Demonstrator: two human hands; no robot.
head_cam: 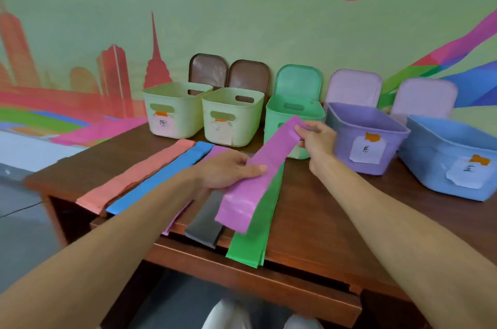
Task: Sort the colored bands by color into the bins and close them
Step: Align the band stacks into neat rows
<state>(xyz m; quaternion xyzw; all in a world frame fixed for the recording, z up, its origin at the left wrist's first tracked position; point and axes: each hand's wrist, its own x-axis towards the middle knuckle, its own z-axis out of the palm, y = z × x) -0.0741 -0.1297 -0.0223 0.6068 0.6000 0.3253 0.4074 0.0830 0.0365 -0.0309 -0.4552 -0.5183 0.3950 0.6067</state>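
Observation:
A purple band (265,164) is lifted off the table, stretched between both hands. My right hand (318,140) pinches its far end in front of the green bin (277,113). My left hand (228,170) grips its middle. Flat on the brown table (322,210) lie a pink band (139,172), a blue band (158,180), another purple band (215,151) mostly under my left arm, a black band (207,223) and a green band (255,223). The purple bin (363,137) stands open just right of my right hand.
Two pale yellow bins (172,110) (231,116) stand at the back left, a blue bin (454,156) at the far right. Every bin is open and labelled, with its lid (298,81) leaning on the painted wall behind. The bands overhang the table's front edge.

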